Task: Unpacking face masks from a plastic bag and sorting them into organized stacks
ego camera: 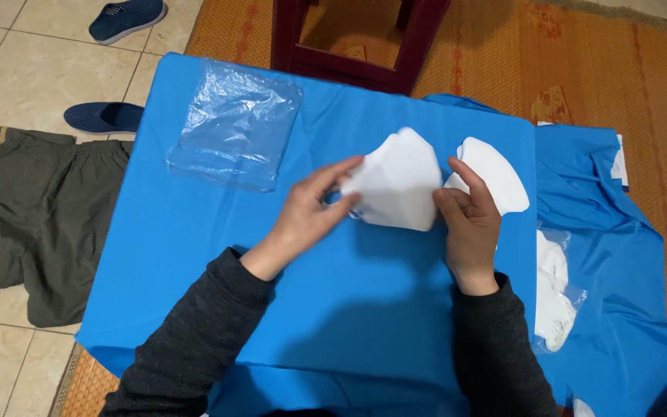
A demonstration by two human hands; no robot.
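Sleeves: we note dark grey knit sleeves (194,340) nearest the camera, one on each forearm, reaching over the work surface.
Tabletop: we record a blue sheet-covered tabletop (194,255), square-edged, standing over a woven orange mat (503,46).
Left hand: the left hand (310,212) pinches the left edge of a folded white face mask (395,185), thumb below and fingers laid along the top.
Right hand: the right hand (468,224) grips the mask's right edge, fingers curled in with the thumb against the fabric.
Mask position: held between both hands just above the middle of the tabletop, slightly tilted, its peaked fold pointing away from us.
Handling judgement: we judge the mask light, soft and easily creased, not fragile; the side edges or folded seam look the best places to hold, with a gentle pinch.
Second mask: another white mask (496,174) lies just behind the right hand, close beside the held one.
Wrapper: an empty clear plastic bag (233,127) lies flat at the far left of the tabletop.
Bagged stock: a clear bag of white masks (553,293) rests off the right edge on crumpled blue cloth (619,247).
Floor: olive trousers (32,216) and two blue slip-on shoes (102,117) lie on the tiles at left; a dark red stool (357,38) stands beyond.
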